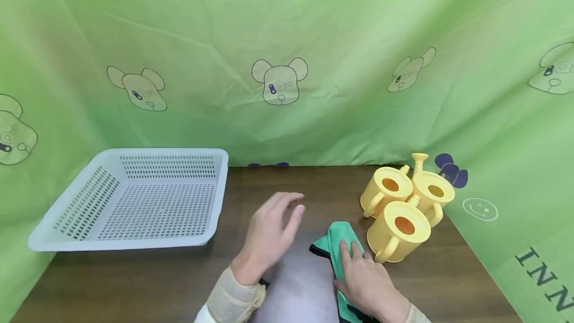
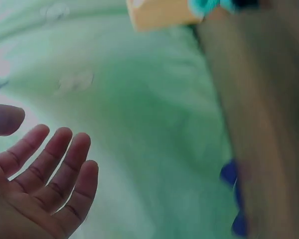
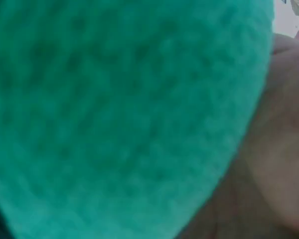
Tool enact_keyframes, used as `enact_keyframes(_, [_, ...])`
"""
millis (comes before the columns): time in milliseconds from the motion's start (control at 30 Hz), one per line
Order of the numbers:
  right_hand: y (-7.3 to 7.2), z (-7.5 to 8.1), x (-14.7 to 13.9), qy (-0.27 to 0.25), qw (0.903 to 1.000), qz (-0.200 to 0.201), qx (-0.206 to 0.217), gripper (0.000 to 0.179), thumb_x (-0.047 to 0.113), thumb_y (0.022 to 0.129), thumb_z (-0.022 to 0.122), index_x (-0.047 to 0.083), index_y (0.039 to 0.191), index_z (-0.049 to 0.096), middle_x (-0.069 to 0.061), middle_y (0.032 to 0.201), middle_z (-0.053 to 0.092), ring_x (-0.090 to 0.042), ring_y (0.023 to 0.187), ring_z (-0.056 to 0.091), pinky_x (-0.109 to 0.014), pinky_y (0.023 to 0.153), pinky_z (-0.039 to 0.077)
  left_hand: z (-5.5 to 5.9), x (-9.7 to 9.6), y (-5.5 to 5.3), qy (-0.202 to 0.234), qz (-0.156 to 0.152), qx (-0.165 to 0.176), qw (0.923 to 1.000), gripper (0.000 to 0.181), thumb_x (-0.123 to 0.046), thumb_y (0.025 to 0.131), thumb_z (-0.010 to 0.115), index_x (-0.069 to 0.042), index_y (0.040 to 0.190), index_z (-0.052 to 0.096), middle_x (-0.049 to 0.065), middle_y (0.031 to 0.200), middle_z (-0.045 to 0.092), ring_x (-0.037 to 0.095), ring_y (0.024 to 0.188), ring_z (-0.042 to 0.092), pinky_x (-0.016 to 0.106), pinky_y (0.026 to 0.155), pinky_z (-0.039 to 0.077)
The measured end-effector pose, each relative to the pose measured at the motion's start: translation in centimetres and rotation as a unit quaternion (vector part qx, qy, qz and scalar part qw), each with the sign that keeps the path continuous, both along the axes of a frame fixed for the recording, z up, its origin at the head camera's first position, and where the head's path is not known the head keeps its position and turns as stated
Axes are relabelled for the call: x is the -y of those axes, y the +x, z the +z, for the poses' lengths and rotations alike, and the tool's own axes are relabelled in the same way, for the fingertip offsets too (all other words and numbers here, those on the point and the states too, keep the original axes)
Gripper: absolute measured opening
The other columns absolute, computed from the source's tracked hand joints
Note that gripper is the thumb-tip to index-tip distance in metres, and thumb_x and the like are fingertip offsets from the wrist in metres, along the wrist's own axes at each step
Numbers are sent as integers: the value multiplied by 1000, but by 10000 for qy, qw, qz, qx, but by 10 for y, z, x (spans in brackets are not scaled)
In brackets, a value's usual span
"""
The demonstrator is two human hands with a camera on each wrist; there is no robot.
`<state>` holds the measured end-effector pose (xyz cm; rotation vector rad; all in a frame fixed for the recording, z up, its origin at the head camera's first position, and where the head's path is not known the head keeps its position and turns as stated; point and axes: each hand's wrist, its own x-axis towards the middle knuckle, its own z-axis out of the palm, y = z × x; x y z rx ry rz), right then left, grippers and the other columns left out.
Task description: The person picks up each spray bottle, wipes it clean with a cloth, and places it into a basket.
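Observation:
In the head view, a green cloth with black edging (image 1: 342, 233) lies bunched on the table, left of the yellow watering cans. My right hand (image 1: 365, 280) rests on it, fingers stretched over the fabric and thumb to the left side. The same green cloth (image 3: 124, 114) fills most of the right wrist view, blurred, beside part of the hand. Near the table's middle, my left hand (image 1: 271, 231) is raised with nothing in it. Its fingers (image 2: 72, 154) are spread and slightly bent in the left wrist view.
Three yellow watering cans (image 1: 399, 231) stand grouped at the right of the brown table (image 1: 296, 183). A white perforated basket (image 1: 217, 203) sits at the left. A pale grey patch (image 1: 298, 293) shows between the hands. Green printed curtain (image 1: 278, 24) encloses the back and sides.

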<state>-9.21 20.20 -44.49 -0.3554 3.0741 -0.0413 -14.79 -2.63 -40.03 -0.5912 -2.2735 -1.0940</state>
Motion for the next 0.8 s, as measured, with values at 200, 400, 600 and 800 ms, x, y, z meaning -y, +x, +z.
enact_keyframes(200, [7,-5,-21,404,9926,928,-666,72,19,78,88,1,141,58,-21,134,63,-39,109,69,-50,77,62,-13,-34,-3,-62,-752,754,9943,27,-25,105,63,-14,129,70,-2,114,74,11,99,73,28,86,59])
enact_keyframes(400, [13,-14,-49,628,9755,1772,-1139,81,3,60,86,7,136,60,-12,133,62,-30,108,68,-45,69,60,-18,-69,-11,-698,-1459,1160,9800,33,-31,107,60,-17,135,66,0,126,72,13,105,72,20,88,56])
enact_keyframes(600, [20,-24,-67,536,9520,2393,-1830,81,10,50,89,13,127,63,-8,126,66,-26,99,68,-42,70,61,-13,-99,-14,-919,-2357,1715,9521,33,-36,105,63,-15,130,69,-2,119,72,2,103,65,11,88,49])
enact_keyframes(800, [30,-40,-79,127,9486,2476,-1969,55,56,82,83,21,119,62,-12,125,67,-27,101,70,-38,68,59,-12,-124,-9,-1862,-2649,1869,9275,36,-46,101,66,-16,121,75,-8,112,74,-2,97,64,7,83,45])
